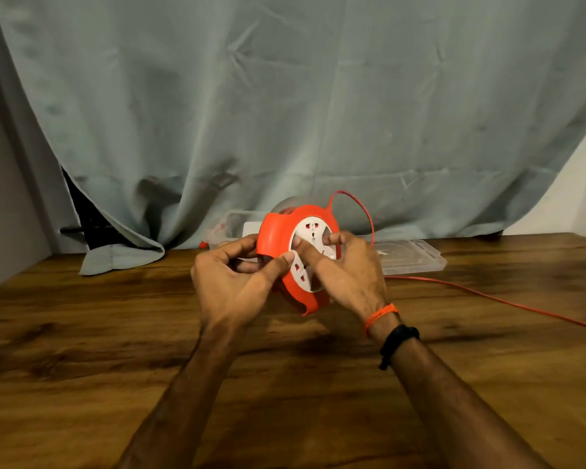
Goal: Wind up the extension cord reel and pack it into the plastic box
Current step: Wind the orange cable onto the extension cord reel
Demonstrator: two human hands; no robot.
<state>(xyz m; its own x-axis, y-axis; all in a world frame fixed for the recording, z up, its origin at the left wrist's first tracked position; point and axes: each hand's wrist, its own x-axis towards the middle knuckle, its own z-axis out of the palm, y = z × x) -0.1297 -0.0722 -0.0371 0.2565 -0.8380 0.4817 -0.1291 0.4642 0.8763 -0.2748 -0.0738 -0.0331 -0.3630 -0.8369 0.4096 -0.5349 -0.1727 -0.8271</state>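
Observation:
An orange extension cord reel (276,231) with a white socket face is held upright just above the wooden table (115,333). My left hand (232,282) grips its orange casing from the left side. My right hand (347,272) presses its fingers into the holes of the white face. The orange cord (487,294) loops out of the reel's top, drops behind my right hand and trails across the table to the right edge. Behind the reel stands a clear plastic box (232,221), partly hidden. Its clear lid (416,258) lies flat to the right.
A grey-green curtain (285,96) hangs behind the table, its hem resting on the back left of the tabletop. A grey wall borders the left side. My right wrist carries an orange thread and a black band.

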